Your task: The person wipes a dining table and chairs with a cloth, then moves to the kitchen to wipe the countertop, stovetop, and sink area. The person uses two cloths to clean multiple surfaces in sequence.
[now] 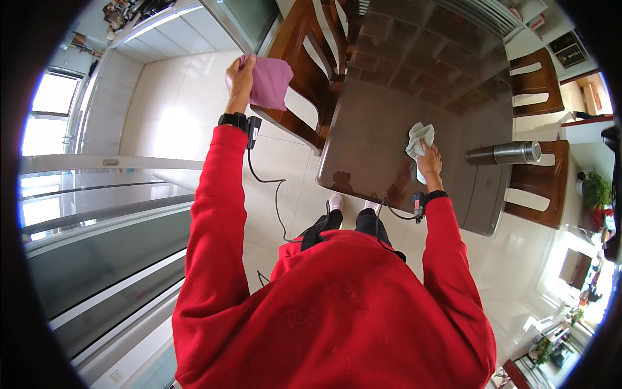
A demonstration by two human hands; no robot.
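My left hand (239,80) grips a pink cloth (270,82) by its edge, out to the left beside a brown wooden chair (303,53). On the right, my right hand (428,164) has a crumpled pale cloth (419,138) in its fingers, low over the glossy dark table (374,131). Whether the pale cloth presses on the tabletop is hard to tell. A steel vacuum flask (517,152) is to the right of that hand, on the table. Both wrists wear black bands with small cabled devices.
Wooden chairs (537,182) line the table's right side, and another stands along its left. A glass sliding door (112,253) with white framing runs down the left. Pale floor tiles (272,214) surround my feet. A black cable (278,194) hangs from my left wrist.
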